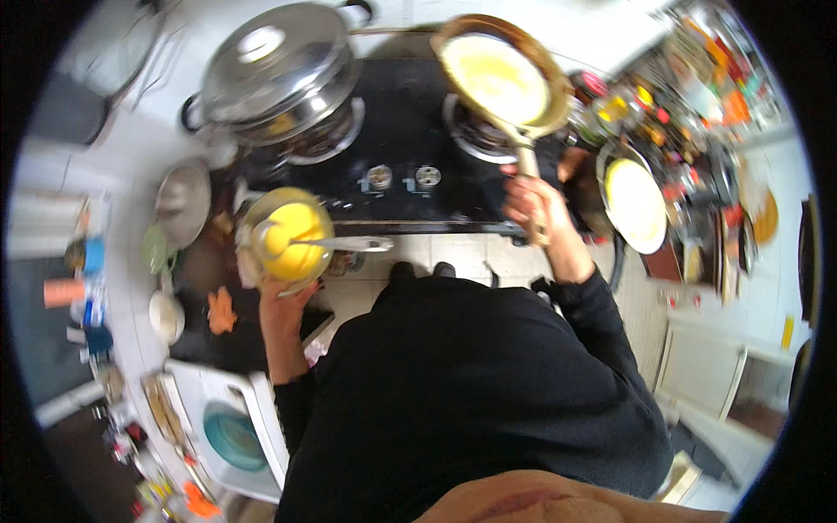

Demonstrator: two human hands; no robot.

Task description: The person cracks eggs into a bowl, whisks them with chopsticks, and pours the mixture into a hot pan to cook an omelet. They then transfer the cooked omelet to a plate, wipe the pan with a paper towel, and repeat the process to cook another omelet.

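My right hand [539,205] grips the wooden handle of a frying pan [504,78] that is tilted above the right burner, with pale yellow batter spread over its bottom. My left hand [281,301] holds from below a glass bowl [288,237] of yellow batter at the stove's front left corner. A metal ladle [349,244] rests in the bowl, its handle pointing right.
A large lidded steel pot [279,70] sits on the left burner of the black stove [401,139]. A plate with a pale pancake [635,205] lies on the right counter among many jars. A steel lid [183,202] and cups are at left; a white appliance [231,431] below.
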